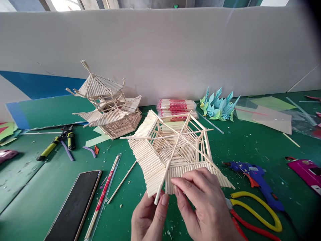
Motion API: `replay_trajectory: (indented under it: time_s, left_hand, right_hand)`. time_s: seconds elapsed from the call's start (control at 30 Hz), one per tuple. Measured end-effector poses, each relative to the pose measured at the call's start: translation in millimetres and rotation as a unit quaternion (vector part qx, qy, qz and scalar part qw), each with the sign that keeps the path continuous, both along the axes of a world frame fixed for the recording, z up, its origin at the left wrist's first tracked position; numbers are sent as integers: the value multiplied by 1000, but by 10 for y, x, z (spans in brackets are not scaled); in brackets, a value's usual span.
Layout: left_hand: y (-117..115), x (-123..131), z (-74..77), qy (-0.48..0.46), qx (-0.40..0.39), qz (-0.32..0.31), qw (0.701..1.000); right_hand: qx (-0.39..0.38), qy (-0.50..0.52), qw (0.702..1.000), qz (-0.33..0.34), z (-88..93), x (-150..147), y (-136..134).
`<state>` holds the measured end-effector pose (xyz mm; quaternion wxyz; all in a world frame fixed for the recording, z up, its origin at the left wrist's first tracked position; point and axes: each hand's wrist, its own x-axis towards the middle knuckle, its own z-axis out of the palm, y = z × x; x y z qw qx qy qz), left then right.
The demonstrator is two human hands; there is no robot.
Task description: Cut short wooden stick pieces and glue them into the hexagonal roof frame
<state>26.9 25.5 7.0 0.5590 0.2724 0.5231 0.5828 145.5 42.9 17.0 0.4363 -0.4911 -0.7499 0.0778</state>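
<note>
A six-sided pavilion model (150,160) of pale wooden sticks stands in front of me. Rows of sticks cover its left and front roof sides; the other sides show bare frame, with a woven-looking stick base visible inside. My left hand (150,217) pinches the near corner, its thumb beside the end of a long ridge stick (163,184). On the front roof panel (193,167), my right hand (200,197) closes thumb and forefinger on a wooden stick close to that ridge. The fingers hide most of this stick.
Behind are a finished-looking stick pagoda (107,107), packed sticks (177,107) and blue paper folds (220,103). Right lie a blue glue gun (255,177) and yellow-red pliers (260,207). Left lie a phone (75,204), a stick packet (104,194) and wire strippers (60,140).
</note>
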Motion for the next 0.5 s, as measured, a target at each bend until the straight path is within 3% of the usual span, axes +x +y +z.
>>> replay_trajectory:
  time_s: [0.2, 0.5]
  left_hand:
    - [-36, -65, 17, 40, 17, -1, 999]
    - [10, -15, 10, -28, -8, -25, 999]
  right_hand:
    - [-4, 21, 1000, -13, 58, -17, -13]
    - [-7, 11, 1000, -15, 53, -37, -2]
